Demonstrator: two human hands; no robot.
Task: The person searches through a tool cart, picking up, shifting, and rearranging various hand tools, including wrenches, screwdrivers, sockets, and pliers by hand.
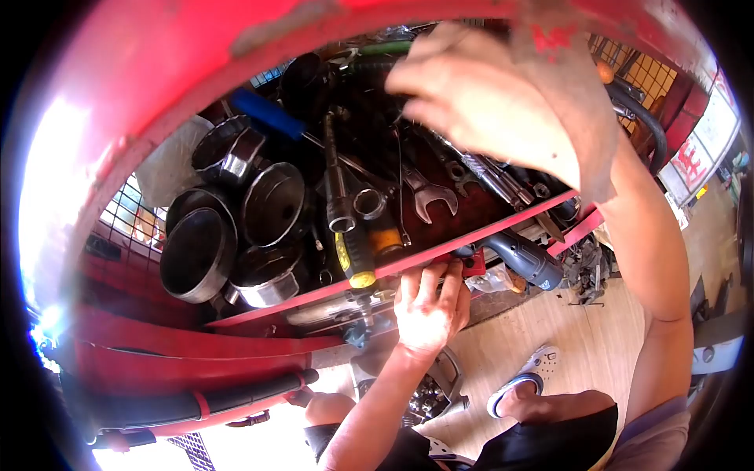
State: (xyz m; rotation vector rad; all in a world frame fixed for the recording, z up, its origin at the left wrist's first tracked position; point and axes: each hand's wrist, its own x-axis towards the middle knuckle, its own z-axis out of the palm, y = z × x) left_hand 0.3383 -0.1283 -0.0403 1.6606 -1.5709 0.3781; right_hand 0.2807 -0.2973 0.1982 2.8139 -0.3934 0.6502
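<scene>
My right hand (487,102) is over the back of a red tool shelf, smeared by motion, its fingers loosely spread with no object visible in them. Below the front lip, my left hand (430,306) has bent fingers against the red shelf edge (455,245); their tips are hidden. Under my right hand lie an open-end wrench (428,192), a knurled metal bar (491,177) and a long socket tool (336,180). A yellow-and-black screwdriver handle (353,255) sticks out over the lip.
Several metal cups (275,204) crowd the shelf's left side, near a blue-handled screwdriver (267,114). The red frame (181,86) arches close overhead. A dark power tool (522,259) sits below the lip, right of my left hand. My sandalled foot (522,385) is on the floor.
</scene>
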